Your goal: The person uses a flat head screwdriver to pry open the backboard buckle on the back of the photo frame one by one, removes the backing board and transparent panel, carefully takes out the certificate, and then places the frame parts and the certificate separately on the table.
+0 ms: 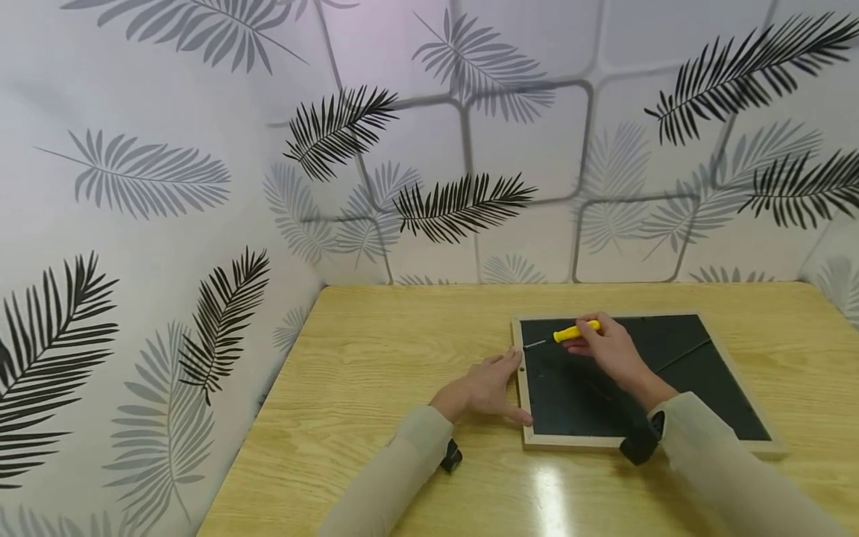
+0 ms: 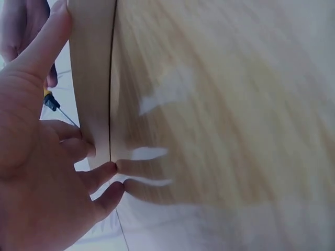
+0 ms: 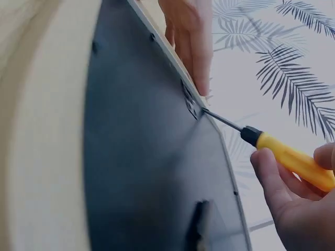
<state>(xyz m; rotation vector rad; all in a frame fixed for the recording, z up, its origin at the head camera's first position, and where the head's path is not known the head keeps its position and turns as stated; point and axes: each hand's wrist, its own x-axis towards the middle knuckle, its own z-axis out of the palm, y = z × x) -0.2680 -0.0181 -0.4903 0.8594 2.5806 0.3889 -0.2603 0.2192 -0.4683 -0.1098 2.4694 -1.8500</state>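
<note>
A picture frame [image 1: 570,441] with a pale wooden border lies back side up on the table, its black backing board [image 1: 564,410] facing me. My right hand [image 1: 612,354] grips the yellow handle of a screwdriver [image 1: 567,333]. The shaft slants down to the left, and its tip meets the inner edge of the frame's left side. Beside that tip, the right wrist view shows a small metal piece [image 3: 189,102] at the board's edge. My left hand [image 1: 485,386] rests along the left border, thumb and fingers spread, with fingertips at the outer edge.
The wood-grain table [image 1: 376,335] extends left of the frame and in front of it. Behind stands a white wall covering [image 1: 429,246] printed with feathery leaves. A thin dark strip [image 1: 684,354] crosses the backing board at right. Dark wrist devices [image 1: 640,444] sit at both cuffs.
</note>
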